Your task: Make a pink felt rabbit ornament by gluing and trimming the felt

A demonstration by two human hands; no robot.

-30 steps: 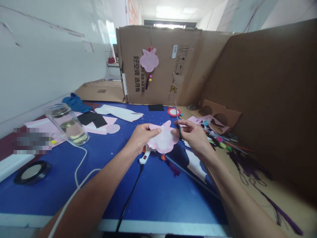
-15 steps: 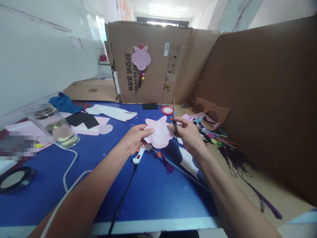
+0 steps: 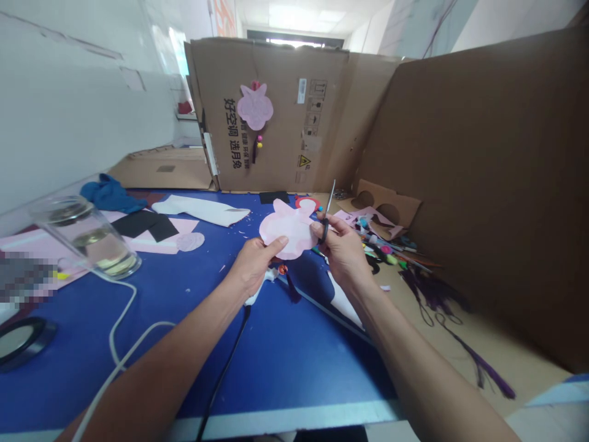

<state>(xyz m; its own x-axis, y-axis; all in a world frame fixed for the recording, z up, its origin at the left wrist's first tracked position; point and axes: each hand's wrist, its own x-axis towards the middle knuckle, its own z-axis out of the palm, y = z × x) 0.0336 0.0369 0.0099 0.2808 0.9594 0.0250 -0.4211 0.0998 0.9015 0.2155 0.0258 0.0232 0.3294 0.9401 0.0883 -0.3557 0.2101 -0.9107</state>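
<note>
A pale pink paper cutout [image 3: 289,228] with a scalloped, flower-like outline and two points on top is held up over the table. My left hand [image 3: 252,265] grips its lower left edge, thumb on the face. At the right edge, my right hand [image 3: 346,250] pinches the paper while also holding black-handled scissors [image 3: 331,199], blades pointing up and away from the paper. Beneath the cutout lies a white hot glue gun [image 3: 261,288] with a black cord. A dark tassel [image 3: 291,290] with an orange bead hangs or lies just below the paper; I cannot tell which.
A similar pink cutout [image 3: 255,109] hangs on the cardboard wall [image 3: 285,166]. Left stand a glass of liquid [image 3: 108,245], a blue cloth [image 3: 110,193] and black tape [image 3: 25,344]. Purple tassels [image 3: 488,365] and craft scraps lie right. A white cable [image 3: 115,325] crosses the left side.
The cutout has been turned and raised slightly in my hands. The scissors now lean further right. My view has shifted a little, so the surroundings sit further left.
</note>
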